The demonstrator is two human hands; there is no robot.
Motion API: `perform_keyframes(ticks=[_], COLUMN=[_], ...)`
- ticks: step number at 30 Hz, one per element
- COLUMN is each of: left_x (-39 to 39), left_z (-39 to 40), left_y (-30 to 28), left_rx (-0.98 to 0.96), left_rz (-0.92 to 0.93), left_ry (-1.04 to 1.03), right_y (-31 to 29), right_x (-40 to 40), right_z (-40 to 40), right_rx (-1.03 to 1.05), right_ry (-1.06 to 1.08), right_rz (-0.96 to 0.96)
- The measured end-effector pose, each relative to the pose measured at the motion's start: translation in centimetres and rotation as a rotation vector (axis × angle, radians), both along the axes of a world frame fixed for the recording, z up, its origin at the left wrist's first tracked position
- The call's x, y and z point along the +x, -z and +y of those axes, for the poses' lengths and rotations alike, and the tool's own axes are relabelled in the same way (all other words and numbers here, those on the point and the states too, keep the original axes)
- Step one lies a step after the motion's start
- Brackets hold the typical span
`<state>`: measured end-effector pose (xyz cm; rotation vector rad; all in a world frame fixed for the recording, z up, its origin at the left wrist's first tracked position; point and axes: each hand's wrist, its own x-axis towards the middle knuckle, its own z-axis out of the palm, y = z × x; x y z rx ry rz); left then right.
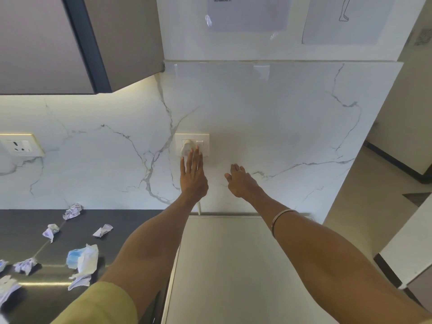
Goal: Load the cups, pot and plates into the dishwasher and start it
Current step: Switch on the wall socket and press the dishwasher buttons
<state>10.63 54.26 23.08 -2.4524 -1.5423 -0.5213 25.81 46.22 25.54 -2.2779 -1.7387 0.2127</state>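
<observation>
Marble wall [268, 118], left hand [192, 175] at plugged socket [192, 145], right hand [240, 182] beside

Both forearms are bare from the elbow down to the left hand [193, 177] and the right hand [240, 183]. Well back from the left hand, at the upper arm, sits a short sleeve [100, 305] of plain olive-yellow cloth. A thin silver-coloured bangle [281, 218] circles the forearm just behind the right hand's wrist, and a ring [240, 170] shows on one of its fingers.
</observation>
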Motion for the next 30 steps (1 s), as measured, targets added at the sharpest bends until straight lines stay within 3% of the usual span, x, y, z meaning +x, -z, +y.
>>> perform_keyframes(ticks=[14, 30], left_x=[-2.4, -6.0], left_z=[-6.7, -16.9], left_y=[-0.5, 1.1], left_rx=[-0.266, -0.315], left_rz=[-0.070, -0.024], left_ry=[0.128, 0.071], right_y=[-1.3, 0.3], right_x=[-1.1, -5.0], right_z=[-6.9, -15.0], right_rx=[0.020, -0.024], right_ry=[0.010, -0.051], right_rz=[-0.048, -0.078])
